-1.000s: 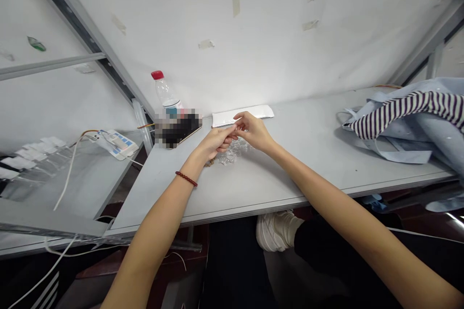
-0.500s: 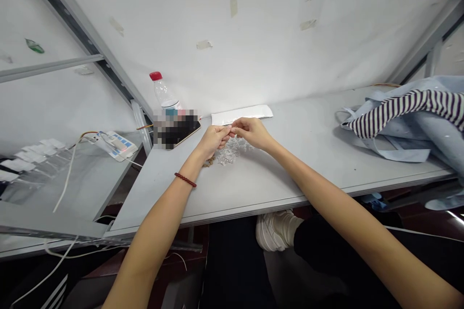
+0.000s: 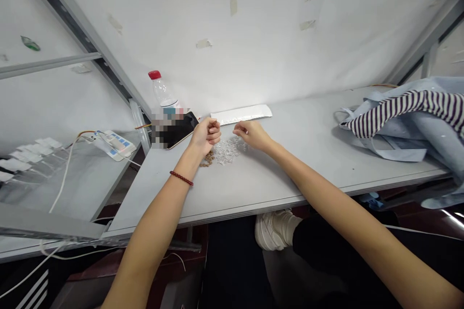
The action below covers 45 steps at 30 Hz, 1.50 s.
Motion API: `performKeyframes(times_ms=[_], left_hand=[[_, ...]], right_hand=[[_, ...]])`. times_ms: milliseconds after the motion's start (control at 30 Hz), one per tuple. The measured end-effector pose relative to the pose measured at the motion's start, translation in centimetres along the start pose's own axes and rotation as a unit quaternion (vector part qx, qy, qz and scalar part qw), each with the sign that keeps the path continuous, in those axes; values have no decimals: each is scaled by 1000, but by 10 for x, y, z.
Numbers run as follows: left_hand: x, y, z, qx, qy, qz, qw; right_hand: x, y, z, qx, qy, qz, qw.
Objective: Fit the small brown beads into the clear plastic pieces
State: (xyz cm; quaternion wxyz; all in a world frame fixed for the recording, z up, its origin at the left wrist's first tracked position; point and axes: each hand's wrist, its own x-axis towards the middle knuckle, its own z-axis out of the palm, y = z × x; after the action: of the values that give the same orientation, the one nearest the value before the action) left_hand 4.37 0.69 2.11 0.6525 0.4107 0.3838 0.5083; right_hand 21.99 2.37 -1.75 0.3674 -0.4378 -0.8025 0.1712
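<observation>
My left hand [image 3: 206, 136] hovers at the left of a heap of small clear plastic pieces [image 3: 226, 150], its fingers curled in; whatever they hold is too small to make out. Under its wrist side lies a cluster of small brown pieces [image 3: 208, 159]. Across a narrow gap, my right hand [image 3: 252, 134] is over the right edge of the clear heap with thumb and fingertips pinched together. Nothing shows plainly in that pinch. Behind both hands a long white strip-shaped packet [image 3: 242, 114] lies along the wall.
A phone [image 3: 181, 130] and a red-capped bottle [image 3: 163, 91] are at the table's back left. On the right lies light blue cloth [image 3: 395, 140] with a striped band. A power strip [image 3: 116, 145] with cables sits on the left shelf, near several clear, white-topped items [image 3: 32, 157].
My hands, together at the fingertips half a second ago, have come apart. The left has moved left, and more of the brown pieces shows below it.
</observation>
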Motion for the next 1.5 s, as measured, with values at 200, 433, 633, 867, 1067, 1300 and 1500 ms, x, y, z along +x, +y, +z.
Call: performKeyframes(times_ms=[200, 433, 633, 867, 1067, 1300, 1500], left_hand=[[1, 6, -5, -87, -1, -39, 995], [5, -1, -2, -36, 58, -90, 994], [6, -4, -2, -11, 54, -98, 994], [7, -8, -3, 12, 49, -97, 994], [8, -11, -3, 48, 50, -85, 994], [7, -18, 0, 99, 6, -80, 992], [8, -21, -2, 92, -29, -37, 995]], right_hand=[[3, 16, -1, -54, -26, -11, 998], [7, 42, -9, -143, -20, 8, 989], [5, 46, -4, -145, -76, 14, 986], [6, 30, 0, -186, -62, 21, 980], [4, 26, -1, -143, -29, 14, 989], [-2, -9, 8, 34, 50, -61, 996], [-10, -29, 18, -26, 61, -83, 994]])
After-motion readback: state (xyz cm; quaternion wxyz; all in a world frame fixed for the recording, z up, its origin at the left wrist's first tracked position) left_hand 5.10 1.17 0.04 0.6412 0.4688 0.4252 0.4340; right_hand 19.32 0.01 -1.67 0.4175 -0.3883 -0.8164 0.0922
